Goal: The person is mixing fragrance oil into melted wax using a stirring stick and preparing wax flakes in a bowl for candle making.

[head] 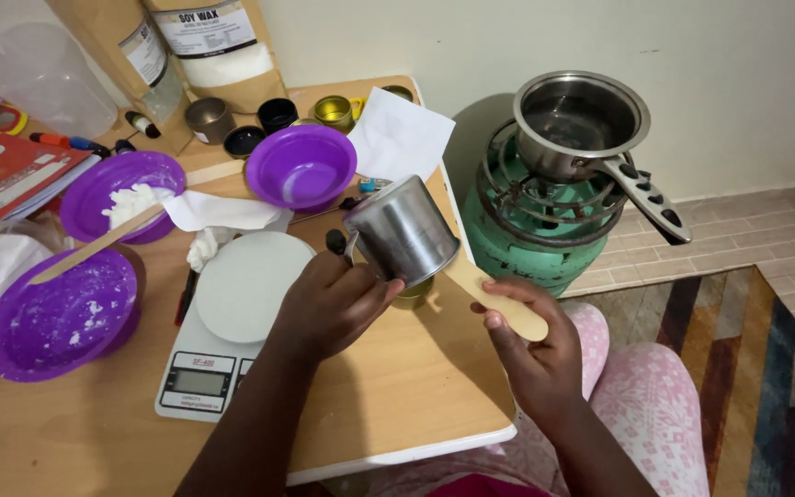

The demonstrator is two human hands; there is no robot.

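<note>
The metal cup (404,230) is tipped way over on its side, up off the desk (397,387) near the right edge, mouth aimed down at a small gold tin (413,294) that's mostly hidden under it. The left hand (331,304) is wrapped shut around the cup's handle, just below and left of the cup. The right hand (531,345) sits off the desk's right edge, fingers closed on a wooden stick (494,294) that runs up behind the cup. Just left of the left hand there's a white kitchen scale (232,322). Further back sit a purple bowl (301,167) and a sheet of white paper (399,135). Off the desk to the right, a steel pot (577,120) sits on a green gas burner (531,221).
</note>
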